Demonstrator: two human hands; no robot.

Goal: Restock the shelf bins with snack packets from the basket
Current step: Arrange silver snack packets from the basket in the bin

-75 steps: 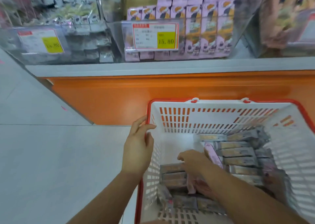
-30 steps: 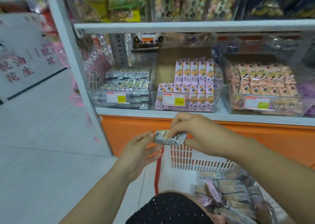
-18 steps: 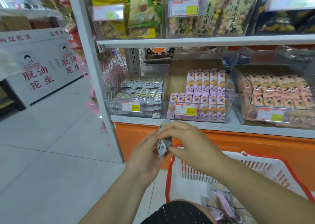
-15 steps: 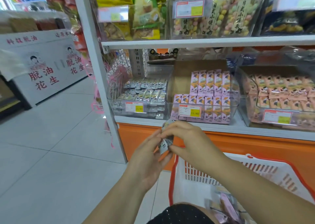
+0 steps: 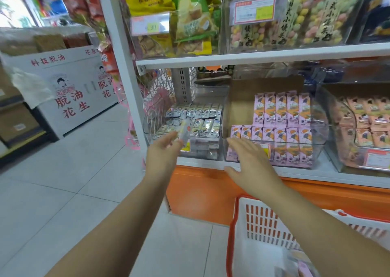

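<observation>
I'm at the placing step. My left hand (image 5: 162, 150) pinches a silver snack packet (image 5: 184, 130) at its fingertips, just short of the left clear bin (image 5: 207, 148). Next I must lift it over the rim and let go. My right hand (image 5: 251, 162) hovers with fingers spread and empty, above the basket (image 5: 232, 224).

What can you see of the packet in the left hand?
The packet is small, oblong, in a silvery-white foil-like wrapper with a yellowish patch and a red spot; print is blurred. It stands roughly upright, tilted slightly, held at the fingertips of the left hand, in front of the clear bin of similar packets.
</observation>
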